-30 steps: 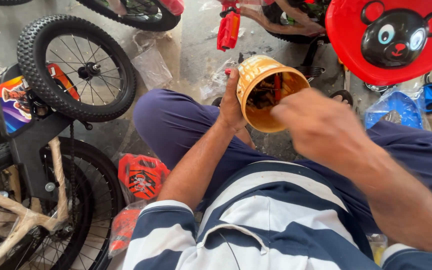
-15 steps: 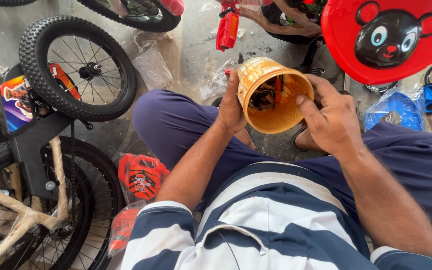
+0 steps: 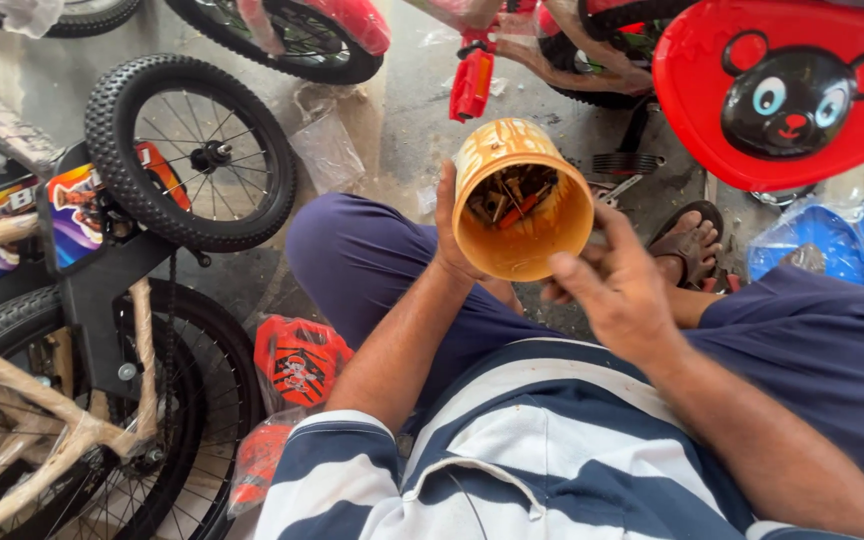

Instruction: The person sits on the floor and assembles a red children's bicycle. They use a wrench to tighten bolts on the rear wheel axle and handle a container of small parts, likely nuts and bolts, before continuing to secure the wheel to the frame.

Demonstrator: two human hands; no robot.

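Observation:
My left hand point(image 3: 450, 228) grips a yellow-orange plastic tub point(image 3: 518, 200) by its side and tilts its mouth toward me. Small metal parts point(image 3: 508, 195) lie heaped inside it. My right hand point(image 3: 620, 283) hovers just below the tub's rim at the right, fingers loosely curled; I cannot tell whether it holds a small part. I sit with my legs in dark blue trousers point(image 3: 372, 262) spread under the tub.
A small bicycle with a black frame point(image 3: 102, 290) and knobby wheels point(image 3: 190, 152) stands at the left. A red plastic basket with a bear face point(image 3: 787, 95) is at the upper right, a blue plastic bag point(image 3: 812, 250) below it. Red packaged parts point(image 3: 297, 360) lie by my left knee.
My right hand has come out of the tub's mouth and dropped below its rim at the right. The tub has tilted a little more toward me.

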